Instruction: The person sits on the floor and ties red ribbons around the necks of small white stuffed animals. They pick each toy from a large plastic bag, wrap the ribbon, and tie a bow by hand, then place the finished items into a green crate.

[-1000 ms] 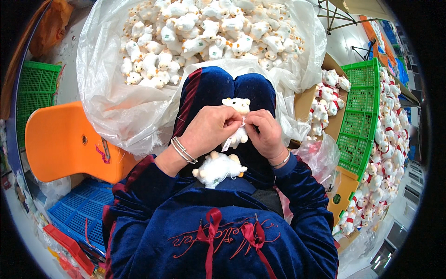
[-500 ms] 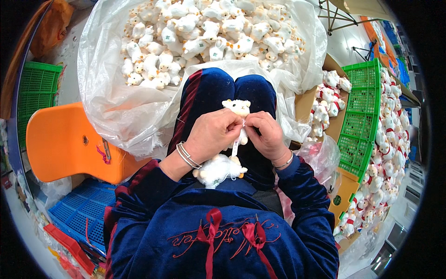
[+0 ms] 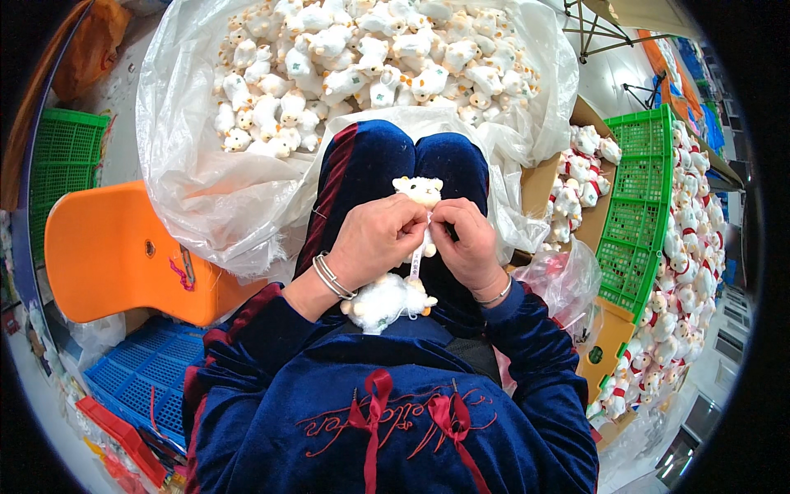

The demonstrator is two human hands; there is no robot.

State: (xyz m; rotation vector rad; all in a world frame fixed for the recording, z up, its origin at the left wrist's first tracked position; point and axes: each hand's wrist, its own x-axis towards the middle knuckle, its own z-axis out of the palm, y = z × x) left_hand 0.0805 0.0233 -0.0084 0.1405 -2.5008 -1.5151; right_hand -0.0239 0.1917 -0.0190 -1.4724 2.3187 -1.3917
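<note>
A small white plush animal [image 3: 418, 191] with cream ears stands between my thighs, its face toward me. My left hand [image 3: 383, 235] pinches at its neck, fingertips pressed together. From the other side my right hand [image 3: 467, 240] closes in a pinch at the same spot, the two hands almost touching. What lies between the fingertips is thin and whitish, mostly hidden. A narrow white printed strip [image 3: 416, 263] hangs over the toy's lower body. Nearer to me, a second white plush toy [image 3: 380, 304] lies on my lap, a loose thread on it.
A big heap of white plush toys [image 3: 354, 62] lies on a translucent plastic sheet [image 3: 189, 177] ahead. An orange chair [image 3: 115, 247] and blue crate [image 3: 144, 375] stand left. On the right are a cardboard box of toys [image 3: 580, 177], green crate [image 3: 638, 210] and toys with red neck ribbons [image 3: 679, 272].
Both hands have shifted very slightly left with the toy, still pinching at its neck. The hanging strip has turned a little, so its print shows more. The toy on my lap has barely moved.
</note>
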